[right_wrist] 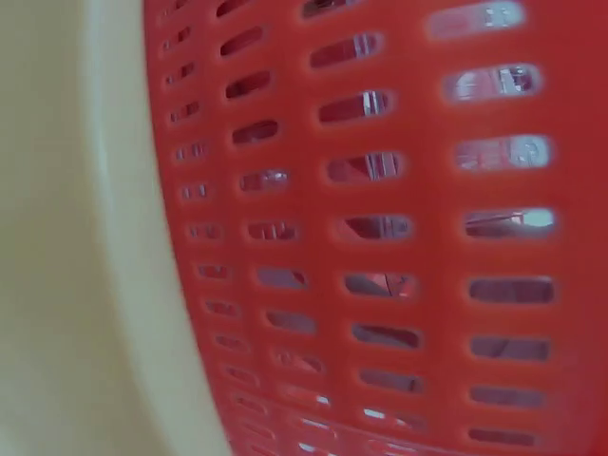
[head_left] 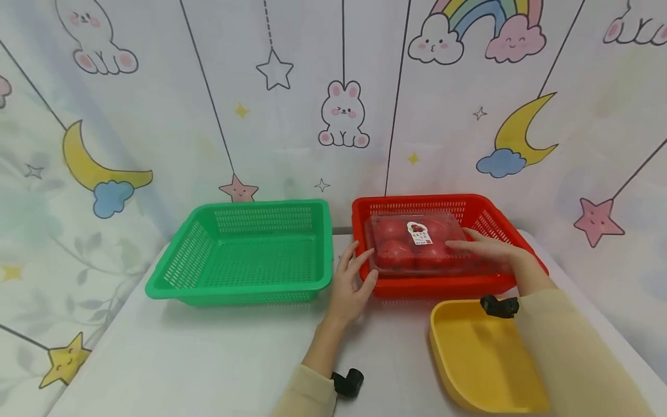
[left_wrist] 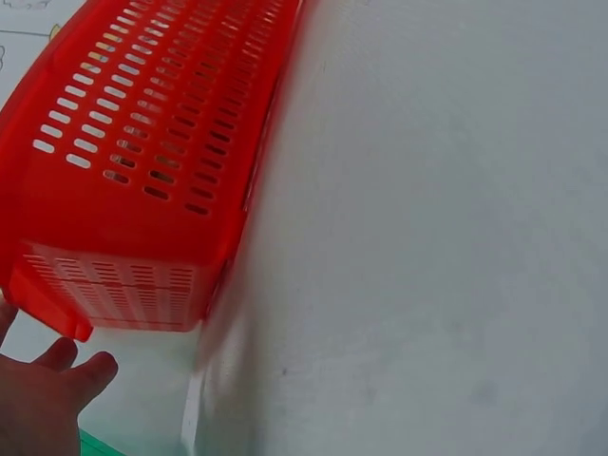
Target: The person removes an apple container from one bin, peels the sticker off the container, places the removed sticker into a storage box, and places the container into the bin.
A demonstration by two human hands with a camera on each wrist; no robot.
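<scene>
A clear plastic box [head_left: 388, 263] of round red fruit, with a white and red label on its lid, sits inside the red basket [head_left: 443, 286]. My left hand [head_left: 350, 292] is at the basket's left rim, fingers spread; whether they touch the rim is hard to tell. In the left wrist view, the left hand [left_wrist: 43, 399] appears beside a corner of the red basket [left_wrist: 114, 223]. Over the basket's right side reaches my right hand [head_left: 490, 250], its fingers extended at the right part of the box's lid. The right wrist view shows the slotted basket wall [right_wrist: 437, 247], and the hand is hidden there.
On the left of the white table [head_left: 234, 359] stands a green basket [head_left: 260, 263] with nothing in it. A yellow tray [head_left: 484, 365] lies in front of the red basket, partly under the right sleeve. Behind hangs a cartoon-printed cloth [head_left: 292, 133].
</scene>
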